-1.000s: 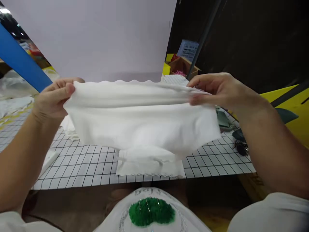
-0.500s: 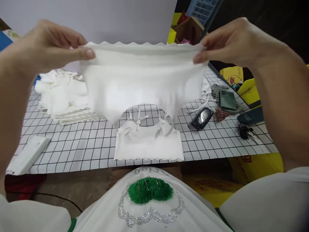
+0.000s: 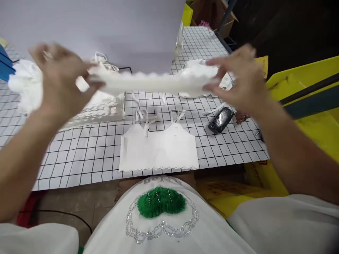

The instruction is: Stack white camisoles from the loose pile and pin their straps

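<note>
A white camisole top [image 3: 153,83] with a wavy hem is stretched level above the table, seen nearly edge-on and smeared by motion. My left hand [image 3: 62,79] pinches its left end between thumb and fingers. At the opposite end, my right hand [image 3: 239,79] is closed on the hem in the same way. Below them, a second white camisole top [image 3: 159,150] lies flat at the table's front edge, straps pointing away from me and scalloped hem towards me.
Stacked white tops [image 3: 99,111] lie behind my left hand, with more white garments [image 3: 194,67] behind the right. A shiny black object [image 3: 221,120] rests on the grid-patterned tablecloth [image 3: 235,151]. A pale panel [image 3: 119,31] stands at the back; yellow bags [image 3: 312,81] are at right.
Both hands have lowered the held top, which has gone from hanging broad to a narrow, nearly edge-on strip. The top on the table now shows uncovered. The view has also shifted.
</note>
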A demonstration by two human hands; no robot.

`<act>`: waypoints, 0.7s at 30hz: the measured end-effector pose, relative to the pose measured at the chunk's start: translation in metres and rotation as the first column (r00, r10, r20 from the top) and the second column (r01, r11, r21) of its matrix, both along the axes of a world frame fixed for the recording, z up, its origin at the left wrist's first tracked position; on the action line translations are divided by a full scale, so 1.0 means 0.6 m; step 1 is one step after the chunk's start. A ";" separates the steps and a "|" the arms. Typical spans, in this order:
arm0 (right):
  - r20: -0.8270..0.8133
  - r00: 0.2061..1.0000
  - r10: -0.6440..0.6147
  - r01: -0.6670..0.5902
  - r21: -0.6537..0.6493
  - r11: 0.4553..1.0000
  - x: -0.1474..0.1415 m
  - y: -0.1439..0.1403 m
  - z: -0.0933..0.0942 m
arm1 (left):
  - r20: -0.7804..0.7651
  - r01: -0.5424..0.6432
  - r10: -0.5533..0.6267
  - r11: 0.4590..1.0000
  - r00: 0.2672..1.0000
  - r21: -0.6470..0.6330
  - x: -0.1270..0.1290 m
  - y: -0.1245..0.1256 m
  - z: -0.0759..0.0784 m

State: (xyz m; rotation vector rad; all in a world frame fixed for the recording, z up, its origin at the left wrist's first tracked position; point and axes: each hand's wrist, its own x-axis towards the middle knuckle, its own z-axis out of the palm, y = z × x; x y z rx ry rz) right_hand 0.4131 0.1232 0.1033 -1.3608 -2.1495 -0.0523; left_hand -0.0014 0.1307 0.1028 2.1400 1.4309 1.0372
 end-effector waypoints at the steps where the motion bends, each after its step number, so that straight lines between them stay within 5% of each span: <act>1: 0.006 0.999 0.040 -0.040 -0.045 0.998 -0.002 -0.013 -0.042 | -0.153 -0.026 0.041 0.995 0.987 0.098 0.010 -0.018 -0.038; 4: -0.017 0.996 0.092 -0.094 -0.170 0.981 0.000 -0.057 -0.155 | -0.285 -0.002 0.061 0.980 0.957 0.200 0.027 -0.072 -0.147; 7: -0.080 0.994 0.074 -0.085 -0.138 0.987 0.006 -0.107 -0.209 | -0.271 0.052 0.006 0.978 0.962 0.204 0.025 -0.124 -0.213; 13: -0.110 0.992 0.061 -0.070 -0.087 0.994 0.013 -0.199 -0.220 | -0.259 0.176 -0.108 0.951 0.960 0.255 0.025 -0.211 -0.241; 21: -0.096 0.995 0.021 -0.029 -0.075 0.997 0.016 -0.271 -0.250 | -0.261 0.199 -0.125 0.940 0.957 0.277 0.020 -0.259 -0.253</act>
